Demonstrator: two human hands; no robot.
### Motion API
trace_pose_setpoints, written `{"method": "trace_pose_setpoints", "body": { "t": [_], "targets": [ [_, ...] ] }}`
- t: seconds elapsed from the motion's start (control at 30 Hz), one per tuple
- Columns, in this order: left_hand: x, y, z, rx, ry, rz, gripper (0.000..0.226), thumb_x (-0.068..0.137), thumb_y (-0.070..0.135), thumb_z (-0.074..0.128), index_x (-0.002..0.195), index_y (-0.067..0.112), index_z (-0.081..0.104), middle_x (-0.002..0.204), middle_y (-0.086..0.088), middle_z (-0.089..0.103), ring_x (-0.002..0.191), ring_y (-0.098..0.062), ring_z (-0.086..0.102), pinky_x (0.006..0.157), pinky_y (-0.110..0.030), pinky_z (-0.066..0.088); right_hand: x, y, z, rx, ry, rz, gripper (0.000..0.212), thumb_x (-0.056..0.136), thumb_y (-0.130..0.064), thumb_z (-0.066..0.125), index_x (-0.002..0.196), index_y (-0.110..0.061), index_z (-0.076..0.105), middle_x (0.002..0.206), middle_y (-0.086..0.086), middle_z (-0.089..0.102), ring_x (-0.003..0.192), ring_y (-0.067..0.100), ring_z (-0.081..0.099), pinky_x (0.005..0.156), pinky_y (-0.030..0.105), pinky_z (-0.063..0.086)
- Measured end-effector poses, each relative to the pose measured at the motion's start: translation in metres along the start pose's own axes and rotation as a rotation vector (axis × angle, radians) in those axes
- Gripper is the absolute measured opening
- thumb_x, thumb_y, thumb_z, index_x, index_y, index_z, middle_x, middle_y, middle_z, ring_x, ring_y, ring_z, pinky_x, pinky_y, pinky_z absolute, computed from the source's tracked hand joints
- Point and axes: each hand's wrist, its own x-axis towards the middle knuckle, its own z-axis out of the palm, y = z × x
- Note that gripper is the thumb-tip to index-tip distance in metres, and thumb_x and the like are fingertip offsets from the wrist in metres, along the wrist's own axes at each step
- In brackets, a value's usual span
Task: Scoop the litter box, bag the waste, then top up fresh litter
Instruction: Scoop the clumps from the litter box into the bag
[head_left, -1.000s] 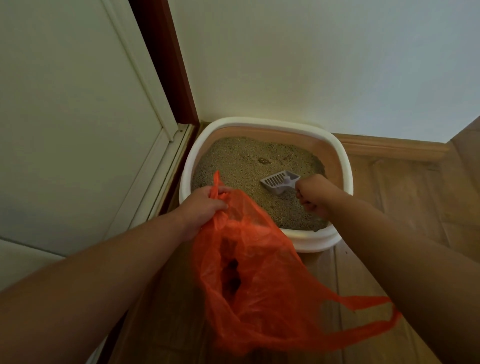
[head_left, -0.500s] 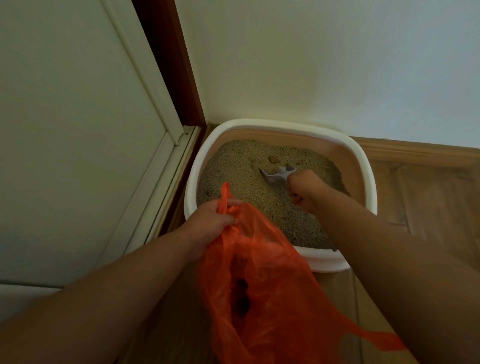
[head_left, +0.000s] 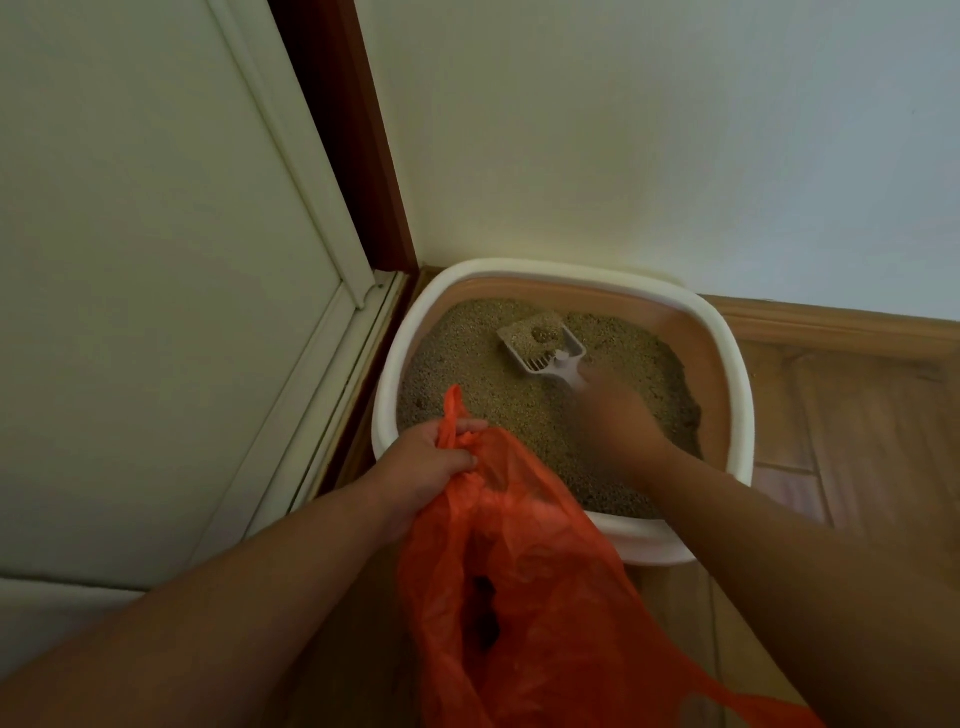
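Note:
A white litter box (head_left: 400, 353) with a tan inner wall sits in the corner, filled with grainy beige litter (head_left: 498, 395). My right hand (head_left: 618, 415), blurred by motion, grips the handle of a grey slotted scoop (head_left: 540, 345). The scoop's blade lies at the far side of the litter and carries litter with a dark clump in it. My left hand (head_left: 431, 462) pinches the rim of an orange plastic bag (head_left: 519, 597) at the box's near left edge. The bag hangs open below, with dark waste visible inside.
A pale door (head_left: 145, 291) with a dark red frame (head_left: 353, 145) stands to the left of the box. A white wall (head_left: 649, 135) with a wooden skirting board runs behind it. Wooden floor (head_left: 857, 426) lies to the right.
My right hand pushed the scoop from the middle of the litter to the far side, and the blade now carries litter and a clump. The left hand kept its hold on the bag.

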Motion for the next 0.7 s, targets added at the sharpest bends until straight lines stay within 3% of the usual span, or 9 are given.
{"method": "trace_pose_setpoints", "body": {
  "t": [0.1, 0.3, 0.43, 0.7],
  "targets": [
    [-0.003, 0.001, 0.002, 0.022, 0.014, 0.006, 0.045, 0.092, -0.006, 0.063, 0.123, 0.025, 0.074, 0.11, -0.002, 0.079, 0.095, -0.023, 0.078, 0.087, -0.039, 0.062, -0.015, -0.006, -0.01, 0.075, 0.018, -0.037, 0.036, 0.105, -0.026, 0.053, 0.141, -0.024, 0.058, 0.065, -0.005, 0.051, 0.048, 0.005, 0.042, 0.045, 0.024, 0.036],
    [-0.011, 0.004, 0.006, 0.084, 0.02, 0.025, 0.046, 0.09, -0.007, 0.064, 0.121, 0.025, 0.075, 0.111, -0.007, 0.078, 0.088, -0.023, 0.077, 0.081, -0.037, 0.061, -0.039, -0.018, -0.028, 0.068, -0.034, -0.057, 0.033, 0.106, -0.024, 0.054, 0.138, -0.026, 0.062, 0.068, -0.001, 0.047, 0.053, 0.01, 0.038, 0.049, 0.029, 0.033],
    [-0.02, 0.007, 0.006, 0.103, 0.01, 0.023, 0.046, 0.09, -0.006, 0.063, 0.123, 0.026, 0.074, 0.112, -0.009, 0.078, 0.095, -0.028, 0.077, 0.089, -0.042, 0.063, -0.054, -0.022, -0.037, 0.014, -0.079, -0.042, 0.034, 0.105, -0.025, 0.054, 0.138, -0.026, 0.063, 0.066, -0.002, 0.046, 0.052, 0.01, 0.038, 0.048, 0.028, 0.034],
    [-0.037, 0.021, 0.004, 0.169, -0.009, 0.06, 0.049, 0.091, -0.001, 0.065, 0.128, 0.031, 0.07, 0.115, -0.007, 0.075, 0.097, -0.025, 0.077, 0.086, -0.037, 0.064, -0.074, -0.038, -0.055, -0.021, -0.077, -0.045, 0.034, 0.105, -0.026, 0.055, 0.138, -0.025, 0.063, 0.067, -0.002, 0.049, 0.051, 0.009, 0.04, 0.049, 0.028, 0.034]
  ]
}}
